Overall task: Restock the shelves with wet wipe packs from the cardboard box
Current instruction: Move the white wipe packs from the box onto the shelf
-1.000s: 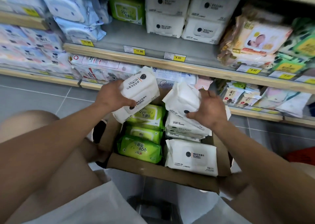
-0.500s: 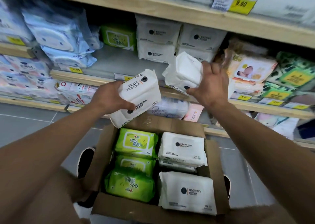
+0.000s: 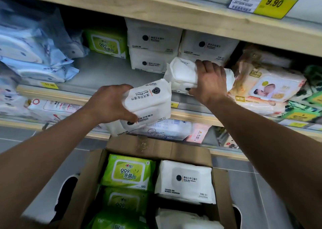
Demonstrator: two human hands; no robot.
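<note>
1. The right hand (image 3: 210, 82) has carried its gripped white packs (image 3: 183, 75) from above the cardboard box (image 3: 156, 147) onto the shelf (image 3: 111, 72).
2. The left hand (image 3: 108, 105) has followed, clutching more packs (image 3: 148, 105) just above the box.
3. Shelving is underway, though the box remains nearly full.

A grey shelf (image 3: 104, 72) with a wooden front edge carries stacked white wipe packs (image 3: 153, 45) at the back, a green pack (image 3: 107, 43) left of them, blue packs (image 3: 34, 54) farther left.
</note>
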